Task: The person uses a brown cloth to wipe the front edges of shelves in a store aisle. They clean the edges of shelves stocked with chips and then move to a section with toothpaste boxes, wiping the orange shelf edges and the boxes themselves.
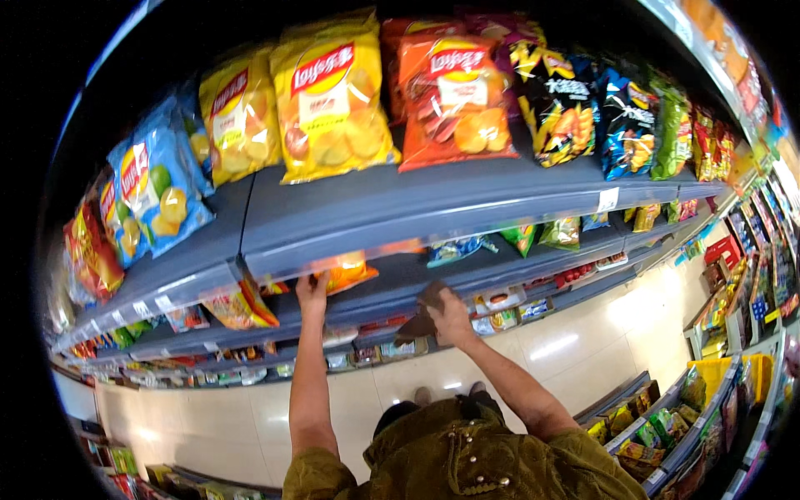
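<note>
My left hand (312,293) reaches under the front lip of the upper shelf, its fingers closed at the left edge of an orange snack bag (348,273) on the shelf below. The upper lip partly covers the bag and my fingertips. My right hand (452,319) is closed around a dark brown cloth (422,315), which hangs down at the front edge of the lower shelf. Right of the orange bag, a blue bag (457,251) lies on the same shelf.
Yellow chip bags (333,100), a red-orange chip bag (457,100) and blue bags (158,179) stand along the upper shelf (358,204). Lower tiers hold smaller packs. Pale floor tiles (575,358) lie beneath me. A snack rack (667,425) stands to the right.
</note>
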Action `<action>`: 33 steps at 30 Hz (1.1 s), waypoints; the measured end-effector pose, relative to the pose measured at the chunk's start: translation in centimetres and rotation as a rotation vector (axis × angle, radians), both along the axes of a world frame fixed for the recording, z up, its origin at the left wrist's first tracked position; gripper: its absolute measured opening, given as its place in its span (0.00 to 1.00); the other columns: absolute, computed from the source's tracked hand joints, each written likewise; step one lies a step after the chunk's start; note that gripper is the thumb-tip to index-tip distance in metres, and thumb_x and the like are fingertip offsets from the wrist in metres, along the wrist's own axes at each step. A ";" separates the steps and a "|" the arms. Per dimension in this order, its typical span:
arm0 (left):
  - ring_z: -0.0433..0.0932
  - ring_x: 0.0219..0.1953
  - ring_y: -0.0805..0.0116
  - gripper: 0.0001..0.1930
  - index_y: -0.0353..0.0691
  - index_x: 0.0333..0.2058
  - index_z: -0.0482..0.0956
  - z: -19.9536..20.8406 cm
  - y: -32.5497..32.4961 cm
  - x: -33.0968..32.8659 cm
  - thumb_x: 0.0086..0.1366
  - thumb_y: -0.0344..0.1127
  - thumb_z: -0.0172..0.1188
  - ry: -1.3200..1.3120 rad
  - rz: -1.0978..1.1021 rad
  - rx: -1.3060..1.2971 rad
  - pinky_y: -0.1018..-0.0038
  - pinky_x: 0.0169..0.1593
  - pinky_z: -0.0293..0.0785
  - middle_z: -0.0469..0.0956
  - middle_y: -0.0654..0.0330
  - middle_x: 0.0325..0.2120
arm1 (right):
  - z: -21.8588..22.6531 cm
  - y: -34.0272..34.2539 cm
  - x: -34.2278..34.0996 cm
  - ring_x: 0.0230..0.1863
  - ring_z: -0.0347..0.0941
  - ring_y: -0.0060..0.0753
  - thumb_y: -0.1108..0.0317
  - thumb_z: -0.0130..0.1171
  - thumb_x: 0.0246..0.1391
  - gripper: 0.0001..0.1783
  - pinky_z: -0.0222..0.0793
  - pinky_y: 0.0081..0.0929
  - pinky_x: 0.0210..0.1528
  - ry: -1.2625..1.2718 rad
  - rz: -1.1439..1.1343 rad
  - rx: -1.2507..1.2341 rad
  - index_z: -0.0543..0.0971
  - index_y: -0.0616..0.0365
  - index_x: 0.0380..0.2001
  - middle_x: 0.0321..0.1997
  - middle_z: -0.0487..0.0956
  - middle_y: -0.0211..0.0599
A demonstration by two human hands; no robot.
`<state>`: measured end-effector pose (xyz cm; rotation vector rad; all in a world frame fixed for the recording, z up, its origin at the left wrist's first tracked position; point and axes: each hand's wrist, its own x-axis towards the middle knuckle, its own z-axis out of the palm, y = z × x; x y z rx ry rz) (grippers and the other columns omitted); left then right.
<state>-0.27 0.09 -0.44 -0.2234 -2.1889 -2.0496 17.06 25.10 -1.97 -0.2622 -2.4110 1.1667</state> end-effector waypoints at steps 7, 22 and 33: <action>0.69 0.46 0.68 0.21 0.31 0.51 0.67 -0.1 0.1 2.8 0.59 0.29 0.58 0.020 0.042 -0.063 0.76 0.50 0.64 0.71 0.56 0.46 | 0.1 3.7 1.4 0.44 0.74 0.49 0.65 0.64 0.42 0.21 0.69 0.33 0.46 -0.185 -0.106 -0.127 0.75 0.57 0.42 0.40 0.78 0.47; 0.74 0.42 0.52 0.14 0.35 0.36 0.78 16.4 14.3 15.8 0.46 0.22 0.57 1.075 -0.288 -0.518 0.62 0.46 0.71 0.75 0.51 0.38 | -0.2 16.8 4.6 0.40 0.76 0.45 0.64 0.67 0.39 0.22 0.70 0.32 0.44 -0.266 -0.381 -0.138 0.77 0.62 0.40 0.38 0.79 0.51; 0.66 0.52 0.50 0.17 0.36 0.43 0.75 25.7 32.0 15.6 0.53 0.30 0.59 1.209 -0.198 -0.527 0.61 0.56 0.61 0.71 0.49 0.46 | -3.8 25.8 16.5 0.24 0.74 0.29 0.69 0.60 0.48 0.14 0.68 0.26 0.23 -0.257 -0.386 -0.867 0.76 0.63 0.38 0.30 0.79 0.37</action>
